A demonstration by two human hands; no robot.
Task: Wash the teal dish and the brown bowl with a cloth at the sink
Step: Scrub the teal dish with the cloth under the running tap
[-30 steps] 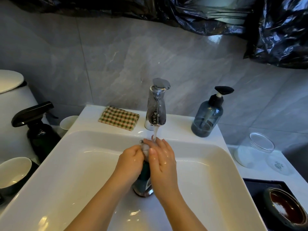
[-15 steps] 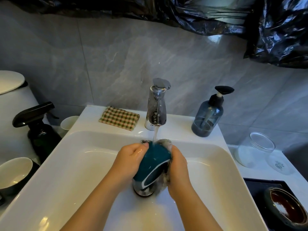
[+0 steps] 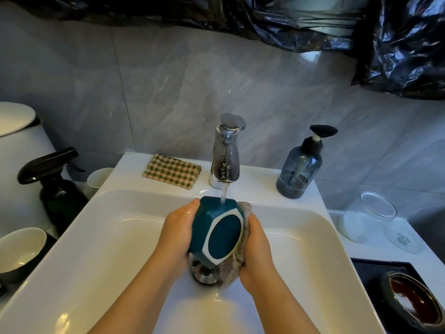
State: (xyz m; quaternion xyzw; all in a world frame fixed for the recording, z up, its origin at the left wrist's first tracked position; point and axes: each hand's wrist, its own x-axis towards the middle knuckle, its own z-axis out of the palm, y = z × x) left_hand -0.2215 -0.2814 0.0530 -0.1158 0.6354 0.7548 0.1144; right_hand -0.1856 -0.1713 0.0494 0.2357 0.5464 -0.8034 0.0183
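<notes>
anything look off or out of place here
Only the crumpled black plastic sheet hung across the wall above the tap looks makeshift. Nothing looks spilled or broken; the left hand grips the teal dish, the right hand a cloth against it.

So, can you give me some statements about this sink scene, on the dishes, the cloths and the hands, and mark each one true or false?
1. Water from the tap falls on the teal dish. True.
2. The brown bowl lies inside the sink. False: it sits on a dark surface right of the sink.
3. The right hand holds a grey cloth against the dish. True.
4. The left hand holds the checked cloth. False: it grips the dish; the checked cloth lies folded on the ledge left of the tap.
5. The soap bottle stands left of the tap. False: it stands right of it.
</notes>
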